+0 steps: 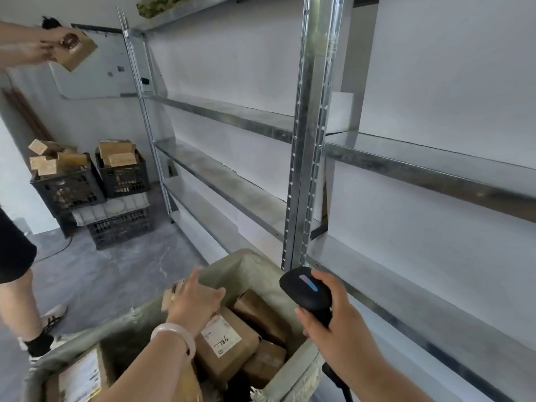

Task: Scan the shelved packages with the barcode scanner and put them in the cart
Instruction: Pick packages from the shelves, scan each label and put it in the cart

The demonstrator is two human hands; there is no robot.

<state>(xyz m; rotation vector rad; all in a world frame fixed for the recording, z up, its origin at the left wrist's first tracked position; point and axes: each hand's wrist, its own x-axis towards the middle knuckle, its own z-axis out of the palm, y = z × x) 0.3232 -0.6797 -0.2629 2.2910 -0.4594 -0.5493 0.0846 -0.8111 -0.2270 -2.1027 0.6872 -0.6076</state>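
My left hand reaches over the far rim of the grey fabric-lined cart and holds a small cardboard package, mostly hidden under my palm. Several brown packages lie inside the cart, one with a white label reading 7786. My right hand grips the black barcode scanner by its handle, just right of the cart. Its head points toward the shelves. The metal shelves ahead hold no packages that I can see.
Another person stands at the left, a foot beside the cart, hands raised with a brown package. Black crates piled with cardboard boxes are stacked at the back left. A shelf upright rises right behind the cart.
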